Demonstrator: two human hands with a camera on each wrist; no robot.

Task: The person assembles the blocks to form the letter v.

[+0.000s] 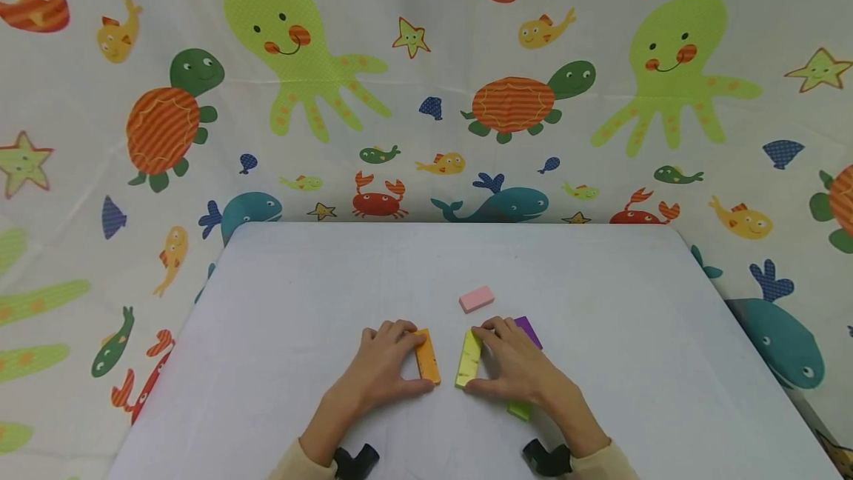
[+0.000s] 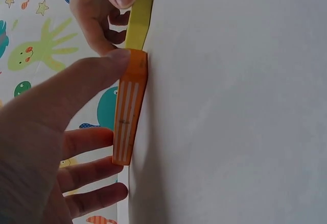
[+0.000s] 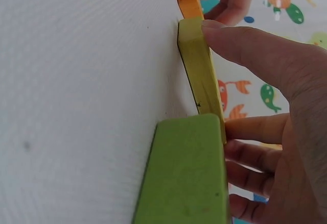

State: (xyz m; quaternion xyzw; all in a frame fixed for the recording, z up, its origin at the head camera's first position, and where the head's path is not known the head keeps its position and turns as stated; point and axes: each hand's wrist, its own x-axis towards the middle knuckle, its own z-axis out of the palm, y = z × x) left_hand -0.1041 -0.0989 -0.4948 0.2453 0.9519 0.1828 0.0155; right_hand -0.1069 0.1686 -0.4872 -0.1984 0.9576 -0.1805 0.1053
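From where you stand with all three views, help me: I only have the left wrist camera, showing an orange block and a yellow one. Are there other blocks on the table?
Observer: Yes. A pink block lies alone, farther from the person than both hands.
Operator: Anything near the other hand?
Observer: A purple block lies just beyond the right hand, which holds the yellow block.
Operator: Is that all?
Observer: No, a green block lies flat under that hand, beside the yellow one.
Operator: Do orange and yellow touch?
Observer: From the head camera, the orange block in the left hand stands apart from the yellow.
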